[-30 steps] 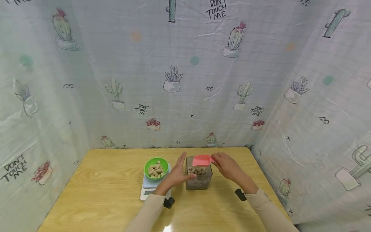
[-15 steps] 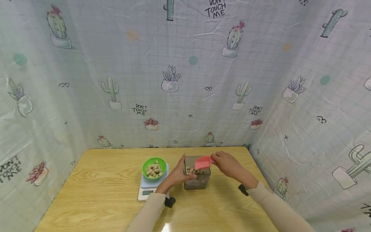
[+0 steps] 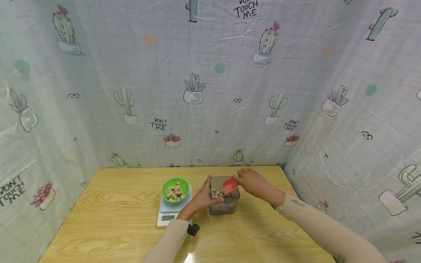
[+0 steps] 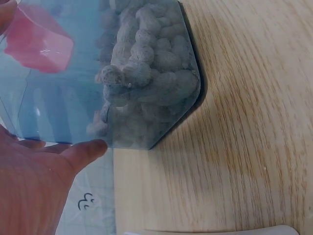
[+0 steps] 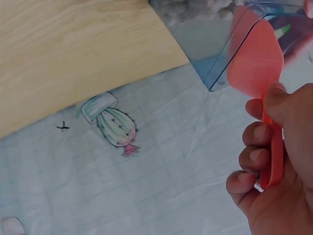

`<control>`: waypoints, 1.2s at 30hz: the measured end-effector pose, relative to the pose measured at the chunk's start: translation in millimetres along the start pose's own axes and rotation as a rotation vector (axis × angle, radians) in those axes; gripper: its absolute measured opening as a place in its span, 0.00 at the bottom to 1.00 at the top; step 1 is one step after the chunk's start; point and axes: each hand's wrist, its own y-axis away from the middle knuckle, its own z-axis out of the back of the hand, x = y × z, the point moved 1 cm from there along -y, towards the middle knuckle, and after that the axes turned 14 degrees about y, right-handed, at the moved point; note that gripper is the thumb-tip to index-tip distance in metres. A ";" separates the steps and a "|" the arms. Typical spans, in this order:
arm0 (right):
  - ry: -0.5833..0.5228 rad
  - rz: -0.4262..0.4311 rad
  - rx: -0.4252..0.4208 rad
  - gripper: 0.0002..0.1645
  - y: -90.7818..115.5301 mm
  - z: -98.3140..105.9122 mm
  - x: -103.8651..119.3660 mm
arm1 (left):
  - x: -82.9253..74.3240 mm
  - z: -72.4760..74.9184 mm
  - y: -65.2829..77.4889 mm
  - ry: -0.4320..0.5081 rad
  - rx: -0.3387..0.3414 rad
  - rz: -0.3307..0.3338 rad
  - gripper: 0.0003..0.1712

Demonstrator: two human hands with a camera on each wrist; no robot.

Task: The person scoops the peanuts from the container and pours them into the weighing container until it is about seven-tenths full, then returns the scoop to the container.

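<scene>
A see-through grey plastic container [image 3: 223, 208] partly filled with unshelled peanuts [image 4: 142, 58] stands on the table. My left hand [image 3: 200, 200] holds its left side, the thumb at the front and the fingers toward the back. My right hand [image 3: 251, 182] grips the handle of a red scoop [image 3: 230, 185], fingers curled round it in the right wrist view. The scoop's blade is tilted down inside the container, above or touching the peanuts; I cannot tell which. To the left, a green bowl [image 3: 163, 190] with peanuts in it sits on a white kitchen scale [image 3: 163, 223].
The wooden table [image 3: 121, 212] reaches back to a cactus-printed curtain [image 3: 210, 138], which also hangs along both sides. The scale stands close to my left wrist, its display [image 3: 168, 218] facing me.
The scoop has tipped from nearly level to blade-down and gone lower into the container. My right hand has moved slightly left and its wrist has turned. My left hand stays on the container.
</scene>
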 end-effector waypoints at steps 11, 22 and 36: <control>0.238 0.074 0.051 0.14 -23.2 -6.7 10.4 | -3.6 0.7 1.3 -0.003 -0.006 0.002 0.67; 0.159 0.155 0.186 0.22 -34.2 -28.3 25.1 | -3.4 -1.7 1.1 -0.043 -0.013 -0.021 0.68; -0.047 0.154 -0.012 0.08 -24.9 -34.1 22.8 | -1.5 -4.7 1.3 -0.057 -0.038 -0.008 0.65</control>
